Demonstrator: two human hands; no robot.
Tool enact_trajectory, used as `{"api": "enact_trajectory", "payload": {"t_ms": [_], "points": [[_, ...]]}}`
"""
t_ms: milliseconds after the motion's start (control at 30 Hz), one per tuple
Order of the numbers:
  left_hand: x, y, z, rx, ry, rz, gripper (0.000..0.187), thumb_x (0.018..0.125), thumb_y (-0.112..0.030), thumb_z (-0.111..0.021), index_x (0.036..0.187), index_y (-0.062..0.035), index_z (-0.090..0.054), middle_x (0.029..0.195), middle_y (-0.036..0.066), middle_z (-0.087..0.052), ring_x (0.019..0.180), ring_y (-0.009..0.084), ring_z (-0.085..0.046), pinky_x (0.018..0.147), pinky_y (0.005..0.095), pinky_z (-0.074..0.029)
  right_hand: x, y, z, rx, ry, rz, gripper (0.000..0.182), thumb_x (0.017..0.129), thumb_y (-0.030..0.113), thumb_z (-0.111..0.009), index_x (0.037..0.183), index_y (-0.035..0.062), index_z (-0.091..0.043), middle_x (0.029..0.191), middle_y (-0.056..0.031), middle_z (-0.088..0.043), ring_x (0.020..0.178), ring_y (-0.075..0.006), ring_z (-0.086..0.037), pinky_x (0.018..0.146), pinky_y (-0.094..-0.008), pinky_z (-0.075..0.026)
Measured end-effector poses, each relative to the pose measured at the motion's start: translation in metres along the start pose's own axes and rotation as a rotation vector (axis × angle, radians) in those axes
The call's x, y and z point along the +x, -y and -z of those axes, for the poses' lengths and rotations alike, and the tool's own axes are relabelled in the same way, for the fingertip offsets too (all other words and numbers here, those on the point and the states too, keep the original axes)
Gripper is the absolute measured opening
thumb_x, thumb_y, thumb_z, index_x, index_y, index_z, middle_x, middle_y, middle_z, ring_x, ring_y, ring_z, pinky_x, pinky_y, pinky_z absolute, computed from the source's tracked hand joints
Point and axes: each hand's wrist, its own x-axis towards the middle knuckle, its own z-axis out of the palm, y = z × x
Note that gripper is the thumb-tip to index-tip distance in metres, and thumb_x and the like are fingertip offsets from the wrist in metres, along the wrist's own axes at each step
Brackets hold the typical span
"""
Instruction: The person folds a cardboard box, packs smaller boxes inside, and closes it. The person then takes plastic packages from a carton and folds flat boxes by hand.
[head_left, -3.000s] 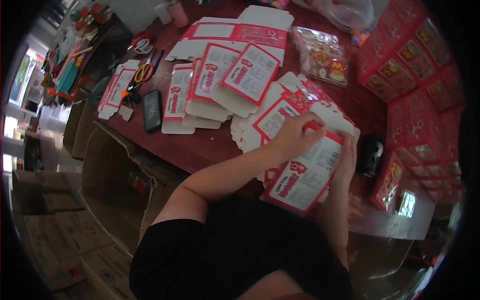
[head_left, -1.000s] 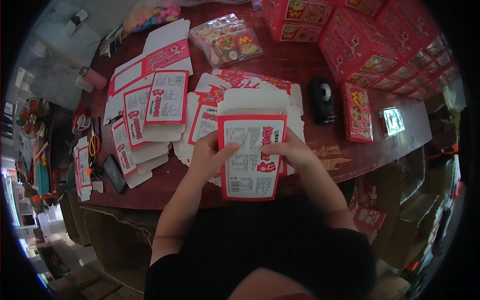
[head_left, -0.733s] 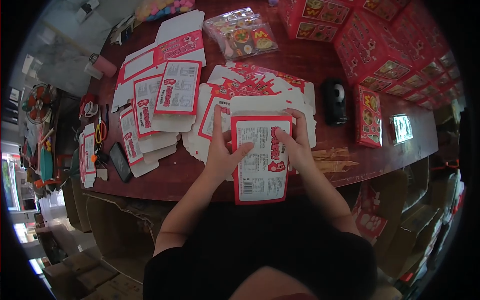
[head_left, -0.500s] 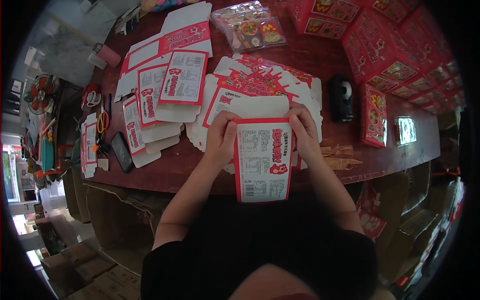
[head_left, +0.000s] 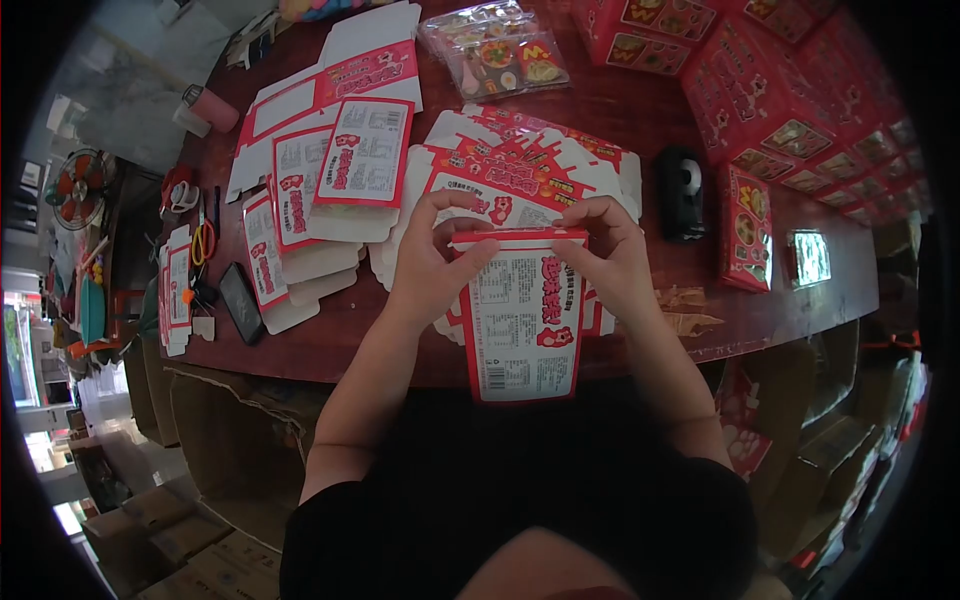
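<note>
Cartons [head_left: 368,152] crowd the red worktop [head_left: 612,100], a fan [head_left: 78,188] far left; the left hand [head_left: 422,268] and right hand [head_left: 618,262] pinch a box [head_left: 522,335] by its top edge (a pile [head_left: 520,165] just beyond).

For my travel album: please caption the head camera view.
Left hand and right hand hold the upper end of a red-bordered white rectangular cardboard box at a glossy dark-red table.
</note>
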Motion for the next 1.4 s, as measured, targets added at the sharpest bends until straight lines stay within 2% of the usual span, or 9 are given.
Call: {"api": "enact_trajectory", "payload": {"t_ms": [267, 467, 633, 700, 767, 967, 1067, 1267, 1400], "points": [[0.006, 0.004, 0.011, 0.096, 0.029, 0.143, 0.015, 0.085, -0.014, -0.064, 0.09, -0.0012, -0.059, 0.102, 0.007, -0.058, 0.091, 0.011, -0.056, 0.075, 0.0226, -0.046, 0.015, -0.005, 0.011, 0.099, 0.075, -0.089, 0.005, 0.085, 0.006, -0.061, 0.086, 0.0009, -0.059, 0.089, -0.0043, -0.061, 0.085, -0.0106, -0.057, 0.078, -0.023, -0.045], [-0.022, 0.011, 0.012, -0.044, 0.216, 0.184, 0.024, 0.095, -0.025, -0.05, 0.106, -0.0031, -0.051, 0.106, 0.008, -0.056, 0.096, 0.0108, -0.05, 0.085, 0.0252, -0.041, -0.007, -0.004, 0.032, -0.047, 0.186, -0.118, 0.02, 0.088, 0.017, -0.06, 0.095, -0.0008, -0.065, 0.105, -0.0086, -0.064, 0.097, -0.0155, -0.059, 0.087, -0.0293, -0.046], [-0.016, 0.033, 0.015, 0.092, -0.238, 0.029, 0.017, 0.098, -0.019, -0.039, 0.099, -0.0047, -0.047, 0.093, 0.004, -0.05, 0.086, 0.0086, -0.046, 0.078, 0.0223, -0.039, -0.005, 0.001, 0.069, -0.16, -0.167, 0.224, 0.03, 0.093, 0.022, -0.052, 0.114, 0.001, -0.058, 0.107, -0.0079, -0.063, 0.103, -0.0158, -0.055, 0.087, -0.0284, -0.044], [-0.008, 0.031, 0.036, -0.028, -0.276, 0.061, 0.018, 0.098, -0.021, -0.039, 0.098, -0.0049, -0.047, 0.094, 0.004, -0.05, 0.086, 0.0082, -0.046, 0.078, 0.0226, -0.039, -0.003, -0.009, 0.133, -0.564, -0.502, 0.187, 0.031, 0.092, 0.024, -0.054, 0.112, 0.001, -0.059, 0.104, -0.0061, -0.063, 0.097, -0.0125, -0.055, 0.084, -0.0252, -0.043], [-0.002, 0.029, 0.042, -0.072, -0.313, 0.071, 0.02, 0.099, -0.023, -0.038, 0.096, -0.0051, -0.047, 0.094, 0.003, -0.05, 0.086, 0.008, -0.045, 0.078, 0.0229, -0.038, -0.01, -0.015, 0.185, -0.714, -0.506, -0.019, 0.026, 0.089, 0.02, -0.057, 0.107, 0.0013, -0.06, 0.093, -0.0044, -0.061, 0.086, -0.0106, -0.055, 0.076, -0.0235, -0.043], [0.007, 0.024, 0.037, 0.102, -0.284, 0.043, 0.025, 0.099, -0.027, -0.037, 0.093, -0.0054, -0.047, 0.093, 0.002, -0.049, 0.084, 0.0081, -0.044, 0.079, 0.0229, -0.037, -0.016, -0.028, 0.205, -0.415, -0.481, -0.395, 0.014, 0.087, 0.015, -0.059, 0.096, 0.0053, -0.06, 0.077, 0.0039, -0.053, 0.069, -0.0047, -0.048, 0.06, -0.0194, -0.038], [0.009, 0.025, 0.032, 0.127, -0.244, 0.024, 0.025, 0.099, -0.028, -0.038, 0.093, -0.0056, -0.047, 0.093, 0.002, -0.048, 0.085, 0.008, -0.043, 0.079, 0.0224, -0.037, -0.016, -0.048, 0.222, -0.094, -0.45, -0.36, 0.006, 0.085, 0.011, -0.059, 0.091, 0.0079, -0.058, 0.076, 0.0058, -0.051, 0.066, -0.0028, -0.043, 0.057, -0.0179, -0.033], [0.009, 0.024, 0.031, 0.1, -0.266, 0.033, 0.024, 0.099, -0.028, -0.038, 0.093, -0.0061, -0.047, 0.09, 0.002, -0.049, 0.084, 0.0076, -0.043, 0.078, 0.0225, -0.037, -0.018, -0.095, 0.205, -0.077, -0.688, 0.095, 0.007, 0.087, 0.008, -0.059, 0.094, 0.0091, -0.058, 0.081, 0.0053, -0.053, 0.065, -0.0021, -0.044, 0.056, -0.0172, -0.035], [0.006, 0.022, 0.033, 0.09, -0.269, 0.067, 0.023, 0.099, -0.028, -0.039, 0.095, -0.0064, -0.047, 0.092, 0.002, -0.05, 0.084, 0.0072, -0.044, 0.078, 0.022, -0.037, -0.023, -0.094, 0.187, -0.061, -0.792, 0.103, 0.006, 0.089, 0.01, -0.058, 0.094, 0.0079, -0.057, 0.086, 0.0033, -0.054, 0.072, -0.0031, -0.047, 0.062, -0.0174, -0.038]]}}
